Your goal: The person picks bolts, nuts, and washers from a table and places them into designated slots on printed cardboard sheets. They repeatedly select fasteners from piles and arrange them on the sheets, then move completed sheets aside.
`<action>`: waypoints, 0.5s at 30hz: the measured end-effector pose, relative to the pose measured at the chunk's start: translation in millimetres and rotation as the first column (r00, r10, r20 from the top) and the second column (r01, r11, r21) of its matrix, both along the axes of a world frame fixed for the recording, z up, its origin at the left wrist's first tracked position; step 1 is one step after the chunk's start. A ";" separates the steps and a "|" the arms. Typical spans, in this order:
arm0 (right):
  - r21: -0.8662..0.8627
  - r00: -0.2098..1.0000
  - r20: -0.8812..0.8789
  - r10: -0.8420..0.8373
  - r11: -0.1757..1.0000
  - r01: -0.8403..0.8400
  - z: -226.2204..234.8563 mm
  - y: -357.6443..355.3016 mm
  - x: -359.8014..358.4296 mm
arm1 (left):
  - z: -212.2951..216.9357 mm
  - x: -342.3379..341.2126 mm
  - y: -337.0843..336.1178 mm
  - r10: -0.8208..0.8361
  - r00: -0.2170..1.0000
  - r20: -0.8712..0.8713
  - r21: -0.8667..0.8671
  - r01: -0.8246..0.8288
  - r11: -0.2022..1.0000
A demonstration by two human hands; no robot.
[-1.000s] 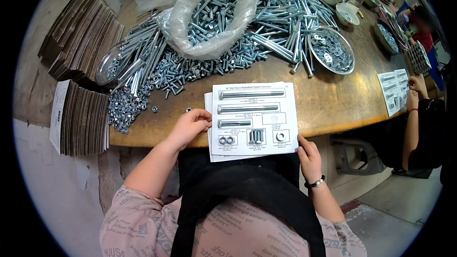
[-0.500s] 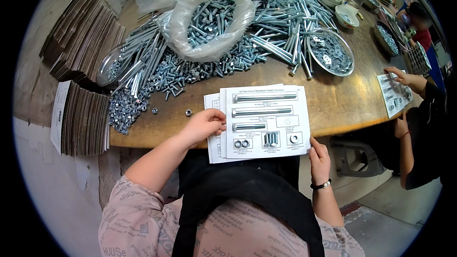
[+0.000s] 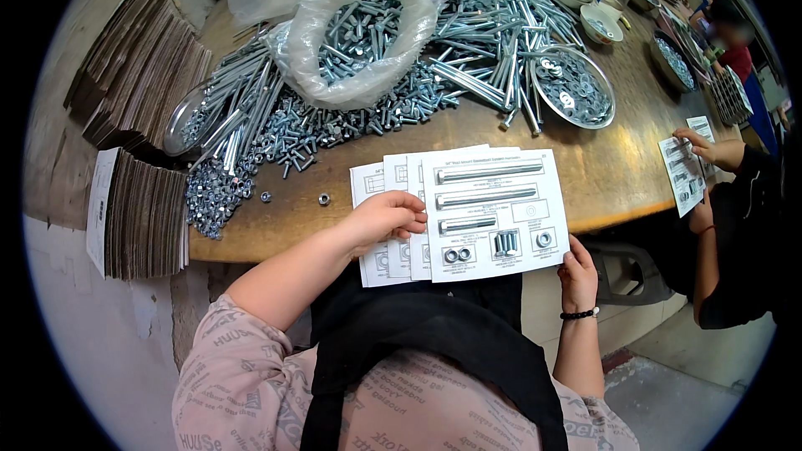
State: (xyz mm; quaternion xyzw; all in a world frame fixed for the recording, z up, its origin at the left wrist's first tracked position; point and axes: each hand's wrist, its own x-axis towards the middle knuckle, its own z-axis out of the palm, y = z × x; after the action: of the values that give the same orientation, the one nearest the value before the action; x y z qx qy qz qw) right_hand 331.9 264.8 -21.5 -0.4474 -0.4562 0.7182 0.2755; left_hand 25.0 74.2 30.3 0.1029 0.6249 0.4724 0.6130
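Over the table's front edge I hold a fanned set of printed paper sheets. The top sheet [image 3: 535, 263] shows pictures of bolts, nuts and a washer. My right hand [image 3: 578, 278] pinches its lower right corner, thumb on top, a beaded bracelet at the wrist. My left hand [image 3: 388, 219] lies across the left part of the set, its closed fingers on the sheets beside the top sheet's left edge; its thumb is hidden. Strips of the lower sheets [image 3: 372, 185] stick out to the left.
Beyond the sheets lie heaps of bolts [image 3: 334, 121], nuts [image 3: 215, 200] and a plastic bag of bolts [image 3: 292, 67]. A metal dish of washers [image 3: 576, 88] stands right. Cardboard stacks [image 3: 142, 209] rise left. At right, a co-worker's hand [image 3: 708, 148] holds printed sheets [image 3: 681, 171].
The top sheet has slid right with my right hand, and the sheets are fanned wider. My left hand has shifted right too. The co-worker's sheets have separated.
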 end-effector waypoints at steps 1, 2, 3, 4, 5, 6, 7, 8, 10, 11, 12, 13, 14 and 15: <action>-0.024 0.999 -0.034 -0.020 1.000 0.019 -3.2 3.7 3.1 | -0.1 3.5 3.5 0.003 1.000 0.017 0.015 -0.003 1.000; -0.025 0.996 -0.063 -0.063 0.998 0.061 -4.6 5.9 5.0 | 0.5 8.0 7.1 0.006 0.999 0.034 0.030 -0.007 1.000; -0.039 0.990 -0.077 -0.121 0.992 0.118 -9.9 10.7 8.7 | 1.5 12.5 11.9 0.009 0.999 0.051 0.046 -0.011 0.999; -0.054 0.980 -0.094 -0.177 0.984 0.173 -13.3 14.5 12.1 | 4.0 18.1 17.6 -0.026 0.999 0.026 0.060 0.024 0.998; -0.070 0.966 -0.111 -0.232 0.972 0.225 -15.4 17.7 14.5 | 2.7 22.8 23.4 -0.034 0.999 0.041 0.070 0.031 0.997; -0.094 0.949 -0.139 -0.283 0.958 0.272 -16.6 21.6 17.2 | 0.3 27.3 30.2 -0.044 0.997 0.056 0.082 0.039 0.996; -0.116 0.932 -0.195 -0.307 0.950 0.288 -20.9 24.4 20.5 | -2.6 31.7 36.7 -0.054 0.996 0.072 0.093 0.048 0.994; -0.139 0.911 -0.250 -0.329 0.943 0.303 -27.7 26.6 23.6 | -7.3 37.2 41.6 -0.087 0.995 0.044 0.130 0.081 0.988; -0.202 0.843 -0.335 -0.421 0.906 0.372 -40.3 29.6 28.3 | -9.2 47.5 57.1 -0.107 0.993 0.053 0.155 0.098 0.983; -0.235 0.820 -0.348 -0.453 0.889 0.392 -45.0 28.1 26.4 | -9.3 51.8 63.3 -0.116 0.992 0.057 0.169 0.105 0.980; -0.243 0.817 -0.340 -0.465 0.883 0.401 -41.5 22.2 20.4 | -6.8 55.3 69.4 -0.140 0.989 0.051 0.167 0.130 0.977; -0.251 0.813 -0.333 -0.477 0.876 0.411 -36.7 15.0 12.1 | -7.0 58.8 75.1 -0.165 0.986 0.031 0.178 0.157 0.971; -0.251 0.806 -0.322 -0.496 0.866 0.432 -31.4 11.6 3.3 | -8.2 62.6 80.7 -0.190 0.982 0.012 0.188 0.184 0.965; -0.228 0.800 -0.350 -0.488 0.872 0.432 -29.0 10.3 0.2 | -9.6 65.5 83.2 -0.207 0.978 -0.008 0.195 0.204 0.959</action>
State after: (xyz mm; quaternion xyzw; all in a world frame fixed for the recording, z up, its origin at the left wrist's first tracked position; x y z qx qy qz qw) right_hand 332.1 275.1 -50.5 -0.4077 -0.2180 0.7343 0.4971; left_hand 90.6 157.5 20.7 0.2238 0.5578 0.4658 0.6494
